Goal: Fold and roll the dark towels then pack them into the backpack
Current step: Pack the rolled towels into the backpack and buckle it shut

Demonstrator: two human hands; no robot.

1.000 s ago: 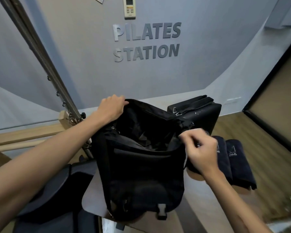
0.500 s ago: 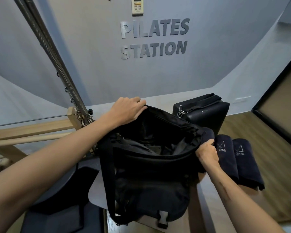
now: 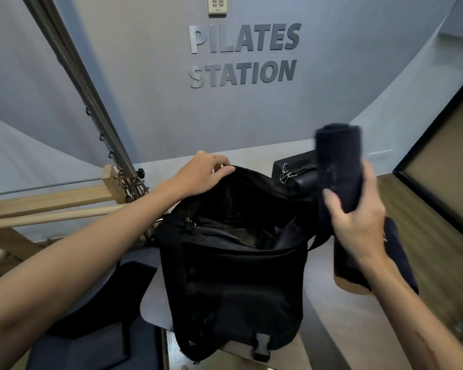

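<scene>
While the left hand (image 3: 206,172) grips the far rim of the black backpack (image 3: 238,263) at 11 o'clock of the opening, fingers curled over the edge, the bag stands upright with its mouth gaping toward the camera. Right hand (image 3: 358,222) sits at 2 o'clock from the opening, thumb and fingers wrapped round the lower end of a rolled dark towel (image 3: 340,161). Roll's long axis runs near vertical, free end pointing up at 12, slightly blurred; it's above and just right of the bag rim, not inside. Another rolled dark towel (image 3: 398,257) lies on the surface under the right wrist, long axis roughly 11 to 5. Black padded box (image 3: 294,169) behind the bag.
</scene>
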